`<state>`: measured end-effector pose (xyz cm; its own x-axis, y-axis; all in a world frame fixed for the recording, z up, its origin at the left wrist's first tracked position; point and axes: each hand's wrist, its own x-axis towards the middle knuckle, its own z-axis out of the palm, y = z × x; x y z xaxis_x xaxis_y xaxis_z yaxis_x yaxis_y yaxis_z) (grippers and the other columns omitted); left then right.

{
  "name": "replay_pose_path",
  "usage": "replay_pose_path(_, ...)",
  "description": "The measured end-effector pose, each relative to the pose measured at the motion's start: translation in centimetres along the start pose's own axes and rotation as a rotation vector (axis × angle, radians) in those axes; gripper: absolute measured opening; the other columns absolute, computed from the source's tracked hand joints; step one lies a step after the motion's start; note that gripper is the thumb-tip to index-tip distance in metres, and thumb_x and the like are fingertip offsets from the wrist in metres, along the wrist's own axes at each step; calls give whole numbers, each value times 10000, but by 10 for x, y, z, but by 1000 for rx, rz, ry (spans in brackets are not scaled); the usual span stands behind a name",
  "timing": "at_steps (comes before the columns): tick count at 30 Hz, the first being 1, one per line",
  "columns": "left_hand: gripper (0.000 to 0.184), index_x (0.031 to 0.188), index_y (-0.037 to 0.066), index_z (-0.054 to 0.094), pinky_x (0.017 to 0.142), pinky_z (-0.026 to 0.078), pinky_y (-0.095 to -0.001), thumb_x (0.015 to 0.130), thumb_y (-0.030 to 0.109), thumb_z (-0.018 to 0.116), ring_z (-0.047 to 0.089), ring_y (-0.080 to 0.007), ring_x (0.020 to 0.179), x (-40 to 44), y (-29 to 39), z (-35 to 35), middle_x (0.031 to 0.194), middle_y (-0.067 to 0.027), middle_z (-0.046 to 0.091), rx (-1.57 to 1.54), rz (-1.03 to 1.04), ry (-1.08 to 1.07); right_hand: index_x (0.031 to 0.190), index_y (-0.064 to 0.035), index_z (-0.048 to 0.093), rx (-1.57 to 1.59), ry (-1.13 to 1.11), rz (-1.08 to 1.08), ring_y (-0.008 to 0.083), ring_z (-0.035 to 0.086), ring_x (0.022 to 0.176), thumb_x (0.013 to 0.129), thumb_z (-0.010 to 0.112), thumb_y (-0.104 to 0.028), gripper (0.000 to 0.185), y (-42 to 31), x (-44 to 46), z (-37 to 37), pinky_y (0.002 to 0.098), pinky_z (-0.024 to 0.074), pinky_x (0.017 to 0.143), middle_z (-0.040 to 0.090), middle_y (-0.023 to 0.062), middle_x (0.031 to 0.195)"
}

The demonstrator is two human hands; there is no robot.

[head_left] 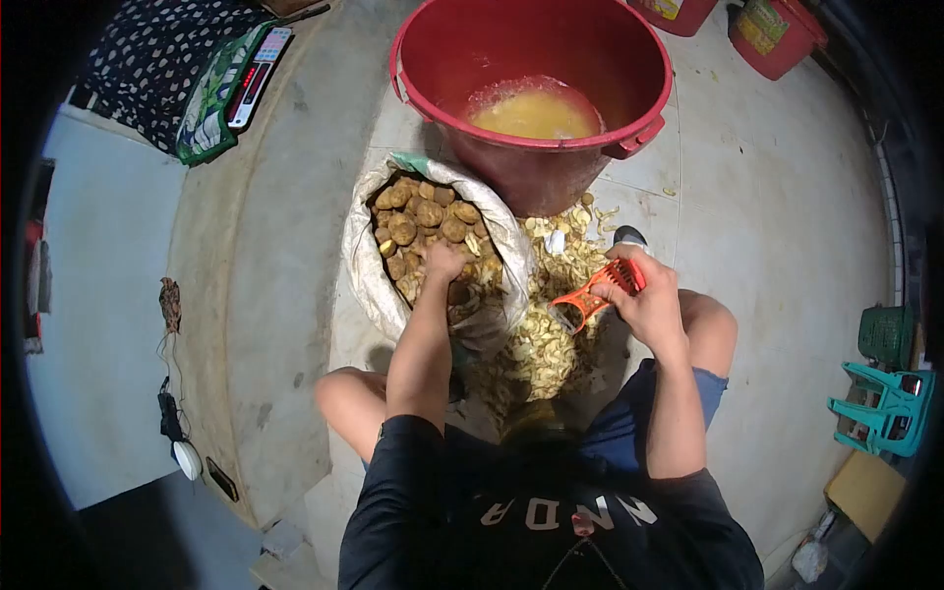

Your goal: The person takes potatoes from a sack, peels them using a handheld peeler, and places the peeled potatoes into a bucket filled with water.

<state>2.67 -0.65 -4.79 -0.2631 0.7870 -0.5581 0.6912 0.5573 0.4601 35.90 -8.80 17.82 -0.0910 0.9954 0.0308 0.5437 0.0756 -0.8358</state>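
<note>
My left hand (444, 261) reaches down into an open white woven sack (366, 285) of unpeeled brown potatoes (403, 228). Its fingers are buried among the potatoes, so whether it grips one is hidden. In my right hand (646, 300) is an orange peeler (590, 298), its fingers wrapped round the handle and the blade end pointing left. Below the peeler, a heap of pale potato peelings (544, 359) covers the floor between my legs, beside the sack.
A large red tub (531, 182) with cloudy yellowish liquid stands behind the sack. Red buckets (774, 37) are at the far right. A digital scale (259, 79) lies at upper left. A turquoise stool (883, 408) and a green basket (884, 336) sit along the right edge.
</note>
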Motion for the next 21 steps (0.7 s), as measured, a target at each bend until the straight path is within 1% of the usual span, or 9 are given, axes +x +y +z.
replay_pose_path(5,611,1156,88,642,1052,237,-572,650,384,816,276,-338,1338,1,-6,14,1254,-145,581,41,17,64,1061,-8,617,-47,13,-61,326,640,769,690,837,-144,452,3,-1,1,373,506,703,662,170,850)
replay_pose_path(6,516,1099,42,643,980,357,-542,684,295,815,416,-327,1246,-5,-6,12,1204,-149,593,10,61,107,1062,-10,617,-50,12,-39,331,638,761,692,837,-148,452,2,-1,0,376,505,697,662,173,841)
replay_pose_path(7,516,1099,42,643,980,357,-542,684,295,815,416,-327,1246,-10,-8,12,1204,-149,593,10,64,113,1063,-12,616,-47,10,-13,337,636,752,695,837,-152,451,2,-3,1,378,503,691,661,175,832)
replay_pose_path(10,370,1124,11,546,738,540,-411,799,88,707,623,-247,915,-41,-8,2,1106,-133,588,-996,36,-21,1068,-22,616,-31,2,-22,351,639,742,701,834,-161,449,6,-3,3,390,500,679,667,177,823)
replay_pose_path(13,385,1209,35,479,770,543,-419,855,45,628,622,-225,962,-110,13,-19,1072,-127,606,-1435,90,-110,1064,-27,616,-48,-6,-19,351,649,760,693,841,-177,460,1,-5,8,392,502,686,673,176,829)
replay_pose_path(15,322,1220,54,466,749,543,-407,919,107,567,622,-215,952,-137,23,-26,1036,-101,623,-1480,164,-181,1055,-26,612,-35,-10,-65,343,652,766,671,853,-202,486,-2,-7,15,388,504,696,671,175,827)
replay_pose_path(17,280,1211,78,486,742,535,-396,968,215,507,617,-223,975,-132,21,-24,1087,-96,624,-1744,192,-523,1049,-29,604,-39,0,-79,336,655,770,656,858,-215,503,-4,-9,24,388,505,705,665,178,829)
replay_pose_path(18,243,1124,96,525,664,490,-321,988,290,468,618,-203,883,-152,44,-30,1082,-59,617,-1687,108,-453,1045,-32,601,-10,-1,-83,328,655,770,660,857,-217,499,-6,-11,28,381,506,705,666,173,828)
replay_pose_path(21,272,1141,93,531,704,503,-348,993,307,451,612,-203,905,-174,60,-27,1104,-68,619,-1730,-91,-387,1029,-38,592,93,37,-105,302,656,771,656,863,-190,486,-2,-13,47,354,509,712,671,151,843)
